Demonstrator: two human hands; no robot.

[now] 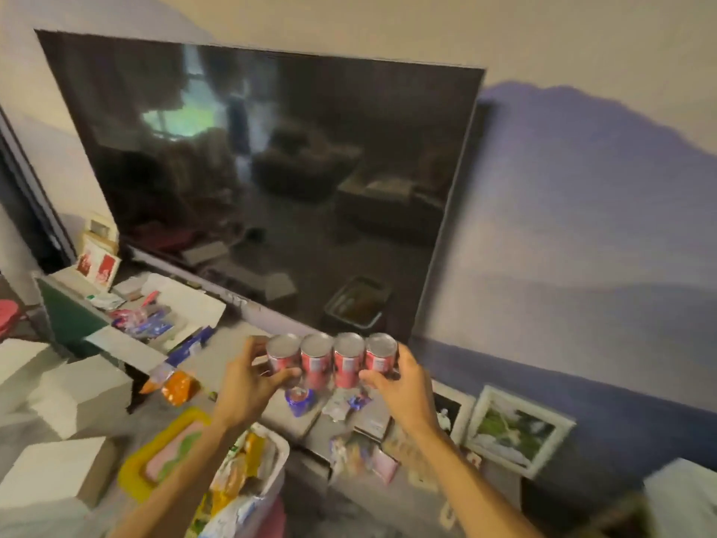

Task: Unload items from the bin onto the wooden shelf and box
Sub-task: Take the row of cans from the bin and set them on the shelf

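Note:
Both my hands hold a row of several red cans (333,361) with silver tops in the air, pressed together side by side. My left hand (252,382) grips the leftmost can and my right hand (401,382) grips the rightmost. The cans hang above the grey shelf top (248,335) below a large dark TV. The bin (271,479), white-rimmed and full of colourful snack packets, sits low between my forearms. An open white box (182,300) with blue and pink packets stands at the left on the shelf.
A big TV screen (271,180) leans against the wall right behind the cans. Loose packets (178,386) and wrappers lie on the shelf. Framed pictures (516,429) lean at the right. White boxes (58,386) and a yellow tray (163,460) sit at the left.

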